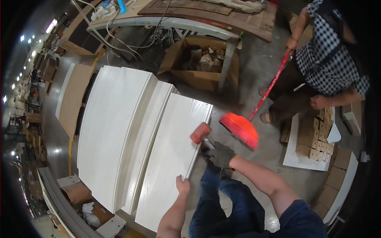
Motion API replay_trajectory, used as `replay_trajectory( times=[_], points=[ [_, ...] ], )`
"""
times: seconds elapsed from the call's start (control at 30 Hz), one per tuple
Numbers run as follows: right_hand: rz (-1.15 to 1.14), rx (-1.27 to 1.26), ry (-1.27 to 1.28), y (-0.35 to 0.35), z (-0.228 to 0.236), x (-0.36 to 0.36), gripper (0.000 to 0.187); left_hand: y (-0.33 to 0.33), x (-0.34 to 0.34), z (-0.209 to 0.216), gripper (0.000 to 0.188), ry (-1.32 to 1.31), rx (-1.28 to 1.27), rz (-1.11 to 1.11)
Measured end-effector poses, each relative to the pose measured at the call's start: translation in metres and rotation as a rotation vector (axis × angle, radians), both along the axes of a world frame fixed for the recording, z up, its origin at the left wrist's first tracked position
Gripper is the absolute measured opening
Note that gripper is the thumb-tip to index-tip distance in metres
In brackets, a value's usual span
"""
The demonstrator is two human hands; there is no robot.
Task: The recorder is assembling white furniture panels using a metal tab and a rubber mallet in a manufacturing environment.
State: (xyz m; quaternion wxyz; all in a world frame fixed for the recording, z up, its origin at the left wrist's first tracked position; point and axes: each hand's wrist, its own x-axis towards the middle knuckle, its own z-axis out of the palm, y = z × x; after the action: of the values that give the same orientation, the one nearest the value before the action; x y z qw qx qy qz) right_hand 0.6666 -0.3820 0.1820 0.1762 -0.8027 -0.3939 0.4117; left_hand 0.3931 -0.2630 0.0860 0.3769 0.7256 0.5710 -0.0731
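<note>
Right grip (222, 154) clasps the red-headed mallet (201, 133), its long axis slanting forward-left, head foremost.

The gloved right hand (222, 155) holds a red-headed mallet (201, 133); the left hand (182, 185) touches the white panel's (170, 146) edge.

Single fisheye view from head height, steeply downward, white panel (172, 158) close below, outer rim perhaps indistinct.
</note>
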Motion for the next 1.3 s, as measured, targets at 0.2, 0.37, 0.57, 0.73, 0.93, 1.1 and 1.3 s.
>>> replay_trajectory(
  times=[0.2, 0.37, 0.57, 0.73, 0.93, 1.1, 1.3],
  points=[
    [0.185, 0.04, -0.033, 0.092, -0.046, 0.044, 0.021, 0.031, 0.08, -0.029, 0.042, -0.13, 0.367, 0.277],
    [0.238, 0.176, -0.108, 0.147, -0.108, 0.058, 0.018, 0.061, 0.149, -0.025, 0.035, -0.141, 0.409, 0.451],
    [0.273, 0.505, -0.067, 0.172, -0.169, 0.037, 0.012, 0.058, 0.159, -0.066, 0.03, -0.177, 0.439, 0.699],
    [0.066, 0.544, 0.099, 0.177, -0.148, 0.032, 0.009, 0.032, 0.157, -0.089, 0.029, -0.222, 0.419, 0.852],
    [-0.041, 0.564, 0.112, 0.147, -0.152, 0.067, 0.015, 0.008, 0.176, -0.106, 0.028, 0.024, 0.558, 0.605],
    [-0.046, 0.531, 0.154, 0.152, -0.161, 0.075, 0.014, 0.011, 0.189, -0.113, 0.027, 0.272, 0.648, 0.55],
    [-0.056, 0.552, 0.128, 0.164, -0.163, 0.088, 0.013, 0.01, 0.196, -0.124, 0.029, 0.451, 0.762, 0.473]
  ],
)
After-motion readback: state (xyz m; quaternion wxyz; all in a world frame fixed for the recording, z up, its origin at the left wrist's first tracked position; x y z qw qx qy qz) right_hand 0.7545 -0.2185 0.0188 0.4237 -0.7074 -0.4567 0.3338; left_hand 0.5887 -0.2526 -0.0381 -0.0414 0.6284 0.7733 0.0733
